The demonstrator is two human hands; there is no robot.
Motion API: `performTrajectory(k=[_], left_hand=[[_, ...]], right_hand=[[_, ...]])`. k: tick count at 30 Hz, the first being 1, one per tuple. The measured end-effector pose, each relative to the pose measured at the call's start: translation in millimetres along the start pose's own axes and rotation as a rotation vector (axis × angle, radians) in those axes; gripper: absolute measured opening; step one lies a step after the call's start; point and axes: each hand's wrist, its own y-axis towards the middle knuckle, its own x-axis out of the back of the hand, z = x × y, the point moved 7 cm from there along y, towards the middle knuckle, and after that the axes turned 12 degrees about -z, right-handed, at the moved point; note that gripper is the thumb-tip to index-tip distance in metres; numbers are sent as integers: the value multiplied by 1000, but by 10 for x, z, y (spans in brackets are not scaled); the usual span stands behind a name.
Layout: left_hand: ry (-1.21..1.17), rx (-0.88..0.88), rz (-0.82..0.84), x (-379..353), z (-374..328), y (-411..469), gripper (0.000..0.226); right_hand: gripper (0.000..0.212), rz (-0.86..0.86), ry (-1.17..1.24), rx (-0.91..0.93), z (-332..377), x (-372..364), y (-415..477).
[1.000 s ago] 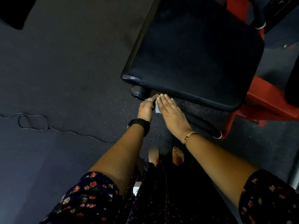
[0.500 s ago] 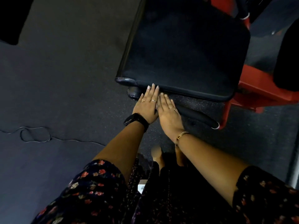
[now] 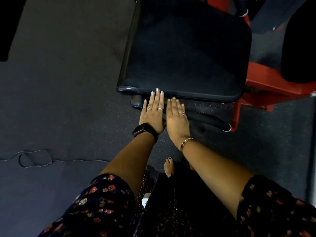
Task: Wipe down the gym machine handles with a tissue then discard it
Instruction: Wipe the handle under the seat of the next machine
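Lying flat side by side, the left hand (image 3: pixel 153 115) and right hand (image 3: pixel 177 119) rest across the black handle (image 3: pixel 207 120) just below the seat pad (image 3: pixel 188 52). Each grip is spread, fingers stretched straight, curled round nothing. The handle runs under both palms, its ends showing on either side. The tissue is out of sight; whether a palm covers it cannot be told.

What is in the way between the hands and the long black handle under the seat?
Nothing visible. The left hand and right hand lie flat and open, right over the long black padded handle below the black cushioned seat. No tissue shows; it may be hidden beneath them.
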Motion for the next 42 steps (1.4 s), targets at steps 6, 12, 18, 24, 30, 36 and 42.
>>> performTrajectory(k=[6,12,18,24,30,36,42], left_hand=[[93,-124,-43,33,-77,-68,98],[97,-140,32,27,-134,-62,89],[63,-114,61,7,-145,-72,89],[117,-128,35,23,-136,-90,99],[218,-95,-4,65,-184,-87,92],[134,-72,-7,83,-283,-82,89],[81,-217,16,56,-738,56,86]], right_hand=[[83,38,-48,96,-622,55,-356],[62,-41,98,-320,-316,111,-77],[78,-26,211,-81,-236,41,-326],[70,-31,101,-260,-852,89,-392],[69,17,195,-158,-343,61,-154],[77,-60,163,-248,-1098,127,-540],[55,-65,219,-357,-957,95,-175]])
